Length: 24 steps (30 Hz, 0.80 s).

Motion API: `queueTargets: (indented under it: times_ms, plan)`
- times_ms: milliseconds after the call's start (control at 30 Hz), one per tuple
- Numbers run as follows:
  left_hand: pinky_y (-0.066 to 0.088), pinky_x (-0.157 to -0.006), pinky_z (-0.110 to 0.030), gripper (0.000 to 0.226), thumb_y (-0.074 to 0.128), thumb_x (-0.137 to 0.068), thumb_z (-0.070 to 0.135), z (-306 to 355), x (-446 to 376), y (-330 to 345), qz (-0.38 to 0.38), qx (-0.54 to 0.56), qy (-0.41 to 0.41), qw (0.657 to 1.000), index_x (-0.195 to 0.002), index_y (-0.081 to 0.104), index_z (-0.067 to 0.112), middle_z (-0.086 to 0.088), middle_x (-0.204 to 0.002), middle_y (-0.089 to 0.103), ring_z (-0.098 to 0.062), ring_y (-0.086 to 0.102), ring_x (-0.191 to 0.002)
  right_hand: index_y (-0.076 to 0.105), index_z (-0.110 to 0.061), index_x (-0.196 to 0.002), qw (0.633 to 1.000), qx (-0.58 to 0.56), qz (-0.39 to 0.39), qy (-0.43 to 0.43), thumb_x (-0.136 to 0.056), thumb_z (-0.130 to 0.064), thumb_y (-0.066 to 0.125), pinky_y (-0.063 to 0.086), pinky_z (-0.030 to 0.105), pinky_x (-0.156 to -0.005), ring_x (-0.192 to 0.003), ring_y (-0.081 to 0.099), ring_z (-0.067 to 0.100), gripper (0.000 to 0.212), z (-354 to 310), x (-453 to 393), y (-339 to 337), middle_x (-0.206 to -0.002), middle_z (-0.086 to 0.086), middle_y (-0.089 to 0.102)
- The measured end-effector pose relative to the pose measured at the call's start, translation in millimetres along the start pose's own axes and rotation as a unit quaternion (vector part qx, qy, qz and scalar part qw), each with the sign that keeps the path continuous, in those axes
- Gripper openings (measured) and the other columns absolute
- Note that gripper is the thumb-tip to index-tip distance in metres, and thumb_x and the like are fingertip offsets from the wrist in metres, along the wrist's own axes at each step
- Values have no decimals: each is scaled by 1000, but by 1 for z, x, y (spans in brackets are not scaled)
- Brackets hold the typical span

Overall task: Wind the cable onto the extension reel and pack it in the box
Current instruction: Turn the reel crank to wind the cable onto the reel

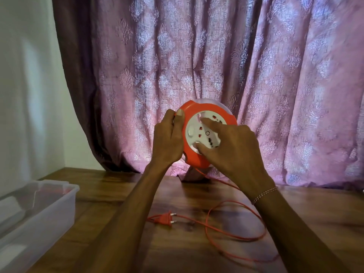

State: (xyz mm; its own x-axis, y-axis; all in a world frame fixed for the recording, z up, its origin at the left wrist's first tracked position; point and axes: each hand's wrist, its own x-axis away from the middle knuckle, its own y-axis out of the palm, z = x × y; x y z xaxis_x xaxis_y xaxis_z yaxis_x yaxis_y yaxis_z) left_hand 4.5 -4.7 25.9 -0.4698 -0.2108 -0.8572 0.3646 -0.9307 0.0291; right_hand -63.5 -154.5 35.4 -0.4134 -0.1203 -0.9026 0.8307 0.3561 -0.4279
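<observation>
Orange plastic filled the middle of the head view: a person held the round extension reel (204,134) upright above the tabletop (197,243), its white socket face turned toward the camera and its winding axis pointing roughly back at the wearer. The left hand (169,138) gripped the reel's left rim, thumb curled over the orange edge and the other fingers (178,120) wrapped behind it. The right hand (234,148) lay on the socket face, forefinger stretched up across the white disc and thumb pressed near its lower edge, fingers bent against the plastic in what looked like a turning hold; motion blur hid whether they pinched a knob.

From under the reel the orange cable (236,219) dropped behind the right wrist and ran out over the wood in one loose loop below and to the right of the hands, trailing toward the near edge. Its free end doubled back left to the two-pin plug (164,218), which lay flat beneath the left forearm, pins pointing right. Much of the cable appeared not yet wound. The slack lay nearer the right hand, so winding would likely draw it up from that side.

At the far left sat the clear plastic box (39,213), open, well apart from the reel, in front of a purple patterned curtain (197,56).
</observation>
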Motion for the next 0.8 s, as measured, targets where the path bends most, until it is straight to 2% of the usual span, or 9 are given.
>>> queueTargets:
  times_ms: [67, 200, 400, 467, 567, 600, 667, 734, 800]
  plan:
    - [47, -62, -57, 52, 39, -104, 48, 0, 0, -1, 0, 6, -4, 1000, -84, 48, 0, -14, -67, 56, -19, 49, -61, 61, -37, -129, 999, -30, 37, 24, -73, -69, 66, 58, 40, -79, -89, 70, 29, 64, 0, 0, 1, -98, 2, 76]
    - [49, -63, -58, 55, 38, -103, 49, -1, -1, -2, -3, 13, -1, 1000, -88, 50, -2, -23, -74, 60, -38, 58, -68, 63, -34, -127, 998, -23, 63, 21, -74, -75, 60, 59, 40, -74, -83, 71, 30, 67, -1, 2, 3, -91, 1, 77]
    - [50, -64, -58, 54, 37, -104, 49, 1, -1, -2, -4, 15, -4, 1000, -87, 50, -1, -24, -77, 61, -42, 60, -73, 60, -31, -130, 998, 27, 55, 33, -80, -79, 46, 57, 38, -71, -85, 69, 30, 70, -1, 1, 7, -85, 3, 77]
    - [51, -65, -58, 54, 37, -104, 49, 1, -2, -3, 1, 14, -7, 1000, -88, 50, -1, -24, -78, 62, -41, 60, -73, 66, -27, -123, 997, 29, 76, -2, -84, -69, 53, 55, 36, -70, -89, 65, 28, 59, 0, 0, 5, -87, 3, 76]
    - [49, -66, -58, 54, 37, -104, 49, 1, -3, -6, 7, 14, -8, 1000, -87, 49, -1, -24, -77, 60, -38, 59, -70, 75, -15, -102, 983, -20, 153, -104, -88, -32, 70, 52, 41, -72, -90, 57, 29, 22, 5, -1, 3, -94, 7, 72]
    - [49, -67, -58, 54, 37, -104, 49, 1, -4, -7, 5, 17, -9, 1000, -87, 50, -1, -25, -78, 60, -39, 58, -71, 74, -15, -102, 982, -25, 136, -128, -88, -20, 69, 51, 43, -75, -95, 55, 30, 16, 6, -2, 2, -101, 8, 70]
    - [50, -67, -58, 55, 37, -105, 49, 0, -5, -8, 0, 22, -10, 1000, -88, 50, -2, -25, -78, 59, -37, 57, -69, 73, -23, -110, 988, -24, 30, -148, -81, -5, 63, 48, 47, -89, -110, 49, 34, 35, 6, -4, -2, -124, 10, 62]
    - [49, -65, -58, 55, 37, -104, 50, 0, -5, -9, -1, 25, -5, 1000, -87, 49, -1, -24, -76, 58, -30, 54, -66, 72, -30, -114, 989, -1, -67, -134, -75, -4, 68, 43, 49, -99, -122, 41, 36, 47, 5, -5, -6, -139, 12, 51]
    - [50, -65, -58, 56, 37, -103, 53, -1, -6, -9, -6, 26, -4, 1000, -87, 49, 0, -23, -76, 58, -34, 56, -67, 71, -35, -116, 987, 34, -101, -121, -72, -14, 78, 42, 47, -101, -125, 38, 36, 49, 2, -3, -8, -144, 11, 46]
